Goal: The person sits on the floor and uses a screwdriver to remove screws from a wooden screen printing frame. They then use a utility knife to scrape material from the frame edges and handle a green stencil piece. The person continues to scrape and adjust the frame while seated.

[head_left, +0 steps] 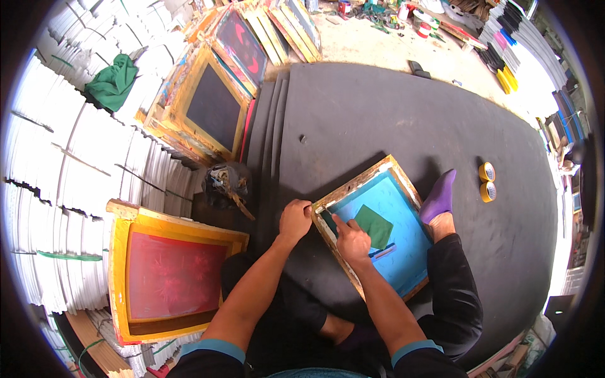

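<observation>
I had the left hand (295, 220) closed about the left corner of the blue-mesh frame (406, 183), its fingers curled against the wood. The right hand (353, 241) reached over the mesh, index finger extended to a dark green strip (328, 218) inside that same corner; its other fingers were curled, and I couldn't tell whether they held anything. The frame lay flat on the dark mat (353, 107), its long axis slanting from far left to near right, a short end facing far left. On its mesh, a green square (377, 230) sat askew, with a slim blue tool (381, 253) just nearer me. A foot in a purple sock (439, 196) was beside the frame's right long side. Right of the frame sat two yellow tape rolls (488, 191); left of it leaned a red-mesh frame (170, 222), with white stacks (63, 145) farther out.
</observation>
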Demonstrator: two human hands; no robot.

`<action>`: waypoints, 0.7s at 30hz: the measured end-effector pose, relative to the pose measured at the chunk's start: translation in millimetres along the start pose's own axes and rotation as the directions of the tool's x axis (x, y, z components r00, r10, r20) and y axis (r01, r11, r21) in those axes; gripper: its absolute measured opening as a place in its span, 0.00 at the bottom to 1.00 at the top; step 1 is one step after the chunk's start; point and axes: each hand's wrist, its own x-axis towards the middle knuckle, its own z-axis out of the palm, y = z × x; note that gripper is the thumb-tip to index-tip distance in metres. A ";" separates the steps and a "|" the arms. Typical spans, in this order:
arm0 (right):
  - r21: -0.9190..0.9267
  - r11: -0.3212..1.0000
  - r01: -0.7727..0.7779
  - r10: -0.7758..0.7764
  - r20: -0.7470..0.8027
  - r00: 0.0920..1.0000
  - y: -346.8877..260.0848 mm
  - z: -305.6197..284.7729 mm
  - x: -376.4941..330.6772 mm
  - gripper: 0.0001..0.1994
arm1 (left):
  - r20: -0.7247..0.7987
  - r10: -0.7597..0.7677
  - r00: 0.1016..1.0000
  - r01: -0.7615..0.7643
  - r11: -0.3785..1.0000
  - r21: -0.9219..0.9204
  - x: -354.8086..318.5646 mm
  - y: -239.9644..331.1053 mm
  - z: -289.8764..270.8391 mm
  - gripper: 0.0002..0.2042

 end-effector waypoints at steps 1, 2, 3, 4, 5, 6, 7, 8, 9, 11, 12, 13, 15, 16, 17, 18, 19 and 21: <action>0.005 1.000 0.002 -0.002 -0.013 1.000 2.2 0.7 0.2 0.21 | -0.008 0.003 1.000 -0.003 1.000 0.000 -0.2 2.0 0.0 0.08; 0.004 1.000 0.009 -0.009 -0.001 1.000 6.6 2.9 1.6 0.21 | -0.017 0.017 1.000 -0.017 1.000 -0.010 0.3 2.3 0.8 0.07; 0.003 1.000 0.016 -0.016 0.010 1.000 9.5 3.1 4.8 0.21 | -0.028 0.030 0.999 -0.031 0.999 -0.020 0.9 1.1 2.1 0.07; 0.003 1.000 0.024 -0.024 0.022 0.999 11.8 3.4 7.1 0.21 | -0.039 0.044 0.998 -0.045 0.999 -0.029 1.4 -0.1 3.4 0.06; 0.050 0.999 0.013 -0.015 0.038 0.999 13.5 4.2 9.2 0.22 | -0.043 0.035 0.998 -0.037 0.998 -0.046 1.4 -1.4 4.4 0.06; 0.097 0.995 0.001 -0.006 0.055 0.998 13.1 3.0 12.5 0.22 | -0.046 0.025 0.999 -0.028 0.998 -0.064 1.4 -2.5 5.0 0.06; 0.143 0.990 -0.012 0.002 0.072 0.997 12.7 2.2 14.3 0.23 | -0.049 0.014 0.999 -0.018 0.996 -0.082 1.0 -3.6 5.6 0.06; 0.132 0.991 -0.026 0.017 0.072 0.997 12.1 2.6 13.6 0.22 | -0.054 0.020 0.998 -0.023 0.998 -0.067 0.1 -4.5 6.3 0.06; 0.120 0.992 -0.039 0.031 0.069 0.997 11.5 3.4 12.7 0.22 | -0.061 0.027 0.998 -0.030 0.998 -0.051 0.1 -4.0 6.2 0.06; 0.117 0.992 -0.045 0.038 0.055 0.998 12.0 6.1 11.9 0.22 | -0.069 0.035 0.997 -0.038 0.998 -0.044 1.1 -3.1 6.0 0.07; 0.126 0.991 -0.038 0.033 0.044 0.998 12.4 7.5 11.6 0.22 | -0.069 0.035 0.997 -0.038 0.998 -0.052 1.2 -2.3 6.2 0.07; 0.135 0.990 -0.032 0.028 0.033 0.999 13.0 8.6 11.6 0.22 | -0.069 0.035 0.997 -0.039 0.997 -0.060 1.4 -1.5 6.4 0.07; 0.054 0.998 -0.025 0.022 0.051 0.998 10.5 10.0 14.7 0.22 | -0.083 0.016 0.996 -0.023 0.997 -0.077 1.4 -0.1 5.9 0.07; 0.014 1.000 -0.022 0.021 0.060 0.998 8.1 9.8 16.1 0.22 | -0.089 0.007 0.996 -0.015 0.996 -0.084 1.4 0.8 5.2 0.07; 0.049 0.998 -0.038 0.034 0.065 0.997 6.7 9.6 16.6 0.22 | -0.094 0.014 0.995 -0.021 0.996 -0.081 1.0 -0.2 6.0 0.07; 0.083 0.995 -0.050 0.044 0.073 0.996 5.6 8.3 17.0 0.22 | -0.103 0.016 0.995 -0.025 0.997 -0.080 -0.4 -1.0 7.0 0.07; 0.116 0.991 -0.063 0.054 0.081 0.995 4.6 7.3 17.6 0.22 | -0.111 0.019 0.994 -0.028 0.997 -0.079 -0.7 -2.0 7.7 0.07; 0.122 0.991 -0.059 0.049 0.081 0.995 3.8 7.8 17.3 0.22 | -0.077 -0.016 0.997 0.008 0.994 -0.105 -0.5 -3.2 5.6 0.08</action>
